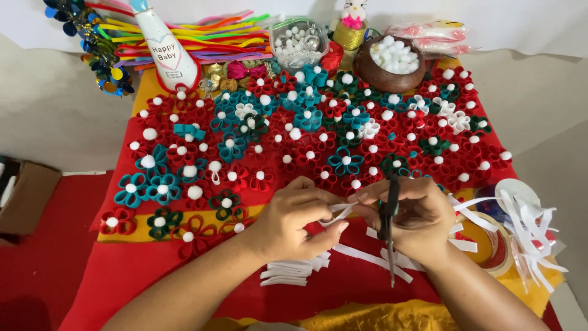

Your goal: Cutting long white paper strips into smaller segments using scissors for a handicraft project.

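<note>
My left hand [294, 222] and my right hand [416, 217] meet over a red cloth [141, 270], both pinching a narrow white felt strip [340, 213] between their fingertips. Black scissors [388, 228] hang from my right hand, blades pointing down toward me. A small stack of cut white strips [293, 270] lies just below my left hand. More loose white strips [376, 260] lie under my right wrist.
Several red, teal and green felt flowers [306, 141] with white pom-pom centres cover the cloth beyond my hands. A brown bowl of white pom-poms [388, 64], a clear container of beads [298, 41], coloured pipe cleaners [208, 37] and a white bottle [164, 49] stand at the back. Tape rolls draped with white strips [499, 236] sit right.
</note>
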